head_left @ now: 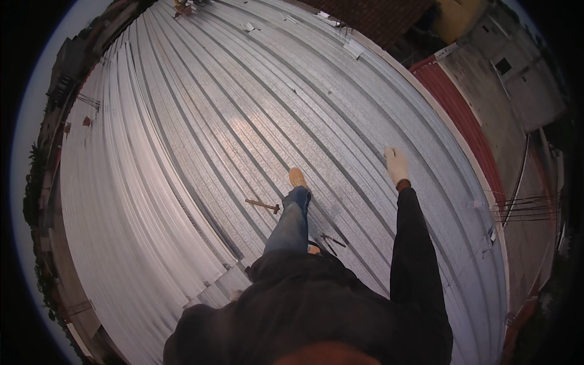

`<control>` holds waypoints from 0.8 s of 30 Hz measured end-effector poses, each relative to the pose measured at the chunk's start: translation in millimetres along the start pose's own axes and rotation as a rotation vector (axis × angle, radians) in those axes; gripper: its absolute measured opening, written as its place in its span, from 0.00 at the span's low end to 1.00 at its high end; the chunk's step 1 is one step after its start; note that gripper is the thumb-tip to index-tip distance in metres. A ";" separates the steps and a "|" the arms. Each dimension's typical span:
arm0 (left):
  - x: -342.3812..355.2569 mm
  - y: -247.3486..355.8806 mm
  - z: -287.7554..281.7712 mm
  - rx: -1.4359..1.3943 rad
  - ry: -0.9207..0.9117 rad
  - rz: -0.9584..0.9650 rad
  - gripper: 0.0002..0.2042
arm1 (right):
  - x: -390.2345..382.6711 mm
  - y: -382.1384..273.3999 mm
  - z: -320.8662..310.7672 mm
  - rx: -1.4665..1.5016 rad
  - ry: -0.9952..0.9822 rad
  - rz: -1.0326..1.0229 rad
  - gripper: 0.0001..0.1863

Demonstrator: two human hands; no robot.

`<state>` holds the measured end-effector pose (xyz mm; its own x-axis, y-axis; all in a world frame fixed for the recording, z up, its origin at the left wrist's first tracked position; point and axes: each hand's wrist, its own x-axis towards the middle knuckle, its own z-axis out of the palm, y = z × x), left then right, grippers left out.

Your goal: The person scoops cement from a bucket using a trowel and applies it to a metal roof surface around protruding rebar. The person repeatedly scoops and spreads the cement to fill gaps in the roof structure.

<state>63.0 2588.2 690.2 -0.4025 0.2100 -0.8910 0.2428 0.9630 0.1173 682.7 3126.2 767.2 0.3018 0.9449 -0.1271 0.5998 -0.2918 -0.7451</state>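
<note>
Outdoor rooftop, looks like a work site: ribbed metal sheeting [340, 128] spreads below and around the gloved right hand [397, 165]. Hammer [263, 205] lies left of the hand, long-handled tool [331, 239] nearer the body. Well right of it: red roofing [465, 118], grey building [517, 79], thin rods [526, 208].

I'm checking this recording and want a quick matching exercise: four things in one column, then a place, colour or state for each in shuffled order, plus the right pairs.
Things:
1. Hammer
2. Plier-like tool
3. Right hand
4. Forward shoe

Places, colours or states:
A. At the end of an outstretched dark sleeve
B. Tan, below the cuff of a blue trouser leg
C. Lying on the metal roof, just left of that leg
D. Lying right of that leg, its dark handles spread apart

Right pairs: 1-C, 2-D, 3-A, 4-B
</note>
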 end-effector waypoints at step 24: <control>232.3 1035.6 -238.1 -0.439 0.466 0.576 0.21 | 556.4 -81.4 284.2 -0.170 -0.780 0.416 0.34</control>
<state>10.8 3674.5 709.1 -0.6662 0.6414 -0.3805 0.1961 0.6430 0.7403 591.2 3718.0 571.0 -0.0325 0.5728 -0.8191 0.6746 -0.5921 -0.4409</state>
